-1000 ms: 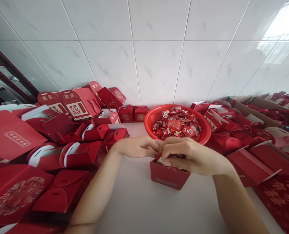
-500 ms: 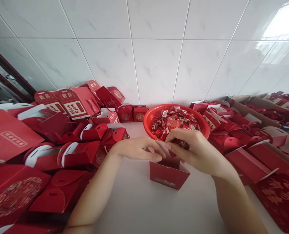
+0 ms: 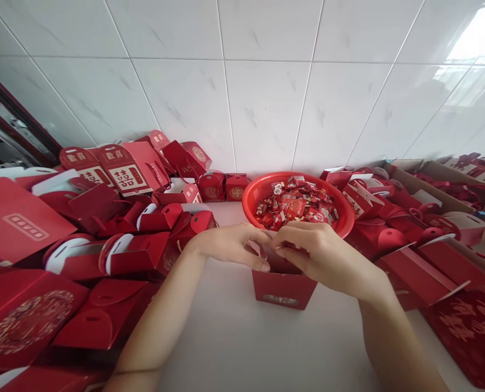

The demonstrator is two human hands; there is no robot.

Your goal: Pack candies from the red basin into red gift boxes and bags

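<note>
A small red gift box (image 3: pixel 284 291) stands upright on the white table in front of me, its top open. My left hand (image 3: pixel 237 246) is curled at the box's left upper edge, thumb lowered toward the rim and fingers on the box's back flap. From the right, my right hand (image 3: pixel 320 253) pinches the same upper part, its fingertips close to those of my left hand. The exact fold between the fingertips is hidden. Just behind the hands sits a red plastic basket (image 3: pixel 248 194) holding wrapped candies (image 3: pixel 293 206).
Many red boxes (image 3: pixel 138 256) crowd the left side, some open. More red boxes (image 3: pixel 414 267) lie on the right, beside a cardboard carton (image 3: pixel 442 179). A red printed bag (image 3: pixel 471 326) lies front right. A tiled wall (image 3: pixel 267 109) closes the back.
The box has turned a little so its front faces me more squarely. My right hand has shifted slightly left, its fingers closing in beside my left hand. The view has tilted slightly.
</note>
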